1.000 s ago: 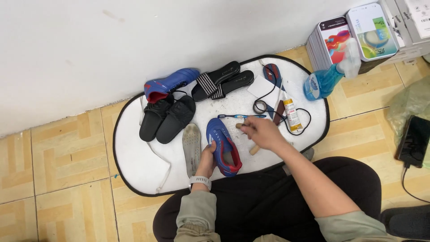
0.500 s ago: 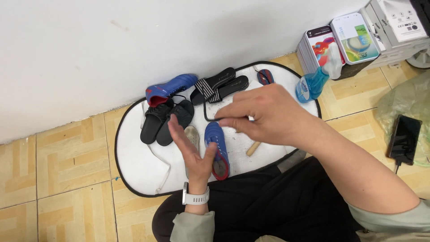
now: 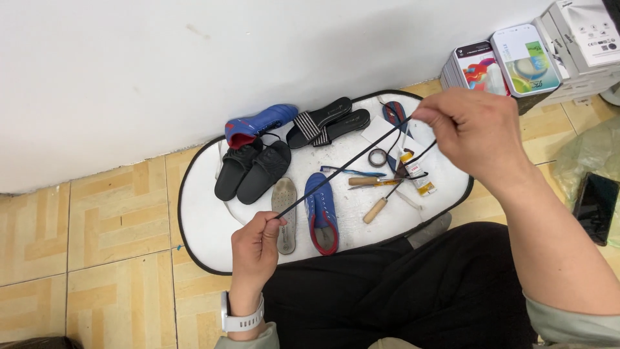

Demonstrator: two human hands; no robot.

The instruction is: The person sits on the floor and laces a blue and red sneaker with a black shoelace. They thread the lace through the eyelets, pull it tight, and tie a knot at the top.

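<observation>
Covering most of the floor space ahead of the seated person, a white oval mat [image 3: 206,226] with a dark edge lies on tan patterned tiles against a white wall. A stack of printed boxes [image 3: 529,58] stands at the upper right, beside the mat's far end. On the mat, a pair of black slides [image 3: 253,169] lies at the left, with a blue shoe with red lining [image 3: 259,125] on its side just behind them, and a pair of black striped sandals [image 3: 328,123] further right. A second blue shoe [image 3: 321,212] sits upright near the front edge, a grey insole [image 3: 285,213] just beside it on the left.

The right hand [image 3: 475,132] is raised over the mat's right end, fingers pinched closed on one end of a black shoelace [image 3: 342,169]. The left hand [image 3: 255,249], a white watch at its wrist, is closed near the mat's front edge, gripping the lace's other end between thumb and fingers. The lace runs taut and diagonal between the two hands, above the insole and the upright shoe; a loose tail hangs from the right hand.

Smaller items lie under the lace: a wooden-handled tool [image 3: 376,209], a blue-handled tool [image 3: 352,172], a small tube [image 3: 416,178] and a roll of tape [image 3: 377,157].
</observation>
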